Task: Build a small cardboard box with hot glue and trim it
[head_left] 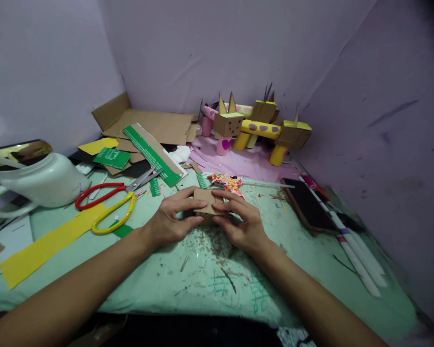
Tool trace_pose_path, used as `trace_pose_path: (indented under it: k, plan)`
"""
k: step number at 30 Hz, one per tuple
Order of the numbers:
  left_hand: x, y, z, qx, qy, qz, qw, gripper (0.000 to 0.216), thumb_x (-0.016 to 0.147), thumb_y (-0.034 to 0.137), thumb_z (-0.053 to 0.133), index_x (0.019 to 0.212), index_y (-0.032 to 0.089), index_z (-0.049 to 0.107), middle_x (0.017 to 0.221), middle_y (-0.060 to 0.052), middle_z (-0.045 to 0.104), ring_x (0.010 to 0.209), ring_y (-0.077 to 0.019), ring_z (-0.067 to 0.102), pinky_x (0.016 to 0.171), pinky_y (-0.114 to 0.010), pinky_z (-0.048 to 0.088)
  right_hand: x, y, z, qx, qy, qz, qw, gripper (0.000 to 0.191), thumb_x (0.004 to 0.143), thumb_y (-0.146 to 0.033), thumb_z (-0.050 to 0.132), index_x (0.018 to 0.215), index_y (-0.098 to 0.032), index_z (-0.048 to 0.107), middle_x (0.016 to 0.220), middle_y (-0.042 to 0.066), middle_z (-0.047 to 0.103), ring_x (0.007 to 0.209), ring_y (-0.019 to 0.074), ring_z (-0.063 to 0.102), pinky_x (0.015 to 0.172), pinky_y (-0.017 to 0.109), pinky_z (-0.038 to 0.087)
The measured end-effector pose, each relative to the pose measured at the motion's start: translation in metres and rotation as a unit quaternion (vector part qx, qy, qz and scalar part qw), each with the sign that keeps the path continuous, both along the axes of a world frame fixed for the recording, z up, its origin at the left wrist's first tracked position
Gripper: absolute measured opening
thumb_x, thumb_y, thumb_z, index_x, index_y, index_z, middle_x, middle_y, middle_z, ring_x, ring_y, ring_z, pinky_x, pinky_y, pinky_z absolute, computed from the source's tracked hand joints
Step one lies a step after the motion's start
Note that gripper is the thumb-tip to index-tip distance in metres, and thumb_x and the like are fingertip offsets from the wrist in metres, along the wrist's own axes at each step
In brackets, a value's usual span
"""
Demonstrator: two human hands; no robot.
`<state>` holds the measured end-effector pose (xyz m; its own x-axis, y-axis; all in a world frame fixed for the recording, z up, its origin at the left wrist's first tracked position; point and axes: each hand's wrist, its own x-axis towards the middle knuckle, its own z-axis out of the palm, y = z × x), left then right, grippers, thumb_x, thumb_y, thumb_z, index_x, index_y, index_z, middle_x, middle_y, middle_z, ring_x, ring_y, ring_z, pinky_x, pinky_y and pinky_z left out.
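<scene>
A small brown cardboard box (205, 196) is held between both hands over the middle of the table. My left hand (176, 215) grips its left side, with fingers along the top and thumb at the lower front edge. On the other side, my right hand (243, 220) pinches the box the same way. Part of the box is covered by my fingers. Scissors (130, 190) with one red and one yellow handle lie open to the left of my left hand. Just behind the box is a flower-patterned piece (227, 182).
A white pot (45, 180), a yellow paper strip (50, 243) and cardboard scraps (155, 123) lie leftward. Cardboard-headed animal figures, one pink (223, 144) and one yellow (275, 149), stand at the back. A phone (307, 205) and white marker-like sticks (358, 262) are at right.
</scene>
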<state>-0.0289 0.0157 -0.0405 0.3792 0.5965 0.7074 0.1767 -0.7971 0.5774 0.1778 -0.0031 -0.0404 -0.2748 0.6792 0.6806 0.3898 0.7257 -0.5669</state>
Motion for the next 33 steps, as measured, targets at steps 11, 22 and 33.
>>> trace_pose_path:
  k: [11, 22, 33]
  plan:
    - [0.0012, -0.0006, 0.0019, -0.011, -0.007, -0.006, 1.0, 0.036, 0.073, 0.011, 0.07, 0.108, 0.022, 0.071, 0.112, -0.012, 0.07, 0.098, -0.0231, 0.069, 0.083, -0.039, 0.058, -0.0006, -0.0003, 0.0005, -0.002, -0.004, -0.007, 1.0, 0.016, 0.078, -0.015, 0.066, 0.091, -0.022, 0.067, 0.115, 0.012, 0.071, 0.104, 0.0249, 0.068, 0.087, 0.045, 0.056]
    - [0.0008, -0.0002, 0.0009, -0.007, -0.007, -0.001, 1.0, 0.036, 0.073, 0.011, 0.07, 0.107, 0.022, 0.071, 0.113, -0.013, 0.07, 0.099, -0.0239, 0.068, 0.083, -0.04, 0.058, -0.0006, -0.0005, 0.0015, 0.0, -0.002, -0.006, 1.0, 0.015, 0.079, -0.016, 0.065, 0.091, -0.024, 0.066, 0.115, 0.011, 0.071, 0.103, 0.0251, 0.068, 0.085, 0.045, 0.057]
    - [-0.005, -0.0009, -0.002, 0.031, 0.021, 0.051, 0.998, 0.03, 0.078, 0.021, 0.066, 0.107, 0.028, 0.07, 0.121, -0.009, 0.069, 0.101, -0.027, 0.071, 0.079, -0.035, 0.063, -0.0039, -0.0008, 0.0048, 0.011, 0.013, -0.001, 1.0, 0.015, 0.076, -0.018, 0.065, 0.091, -0.024, 0.065, 0.112, 0.011, 0.072, 0.1, 0.0241, 0.07, 0.083, 0.039, 0.058]
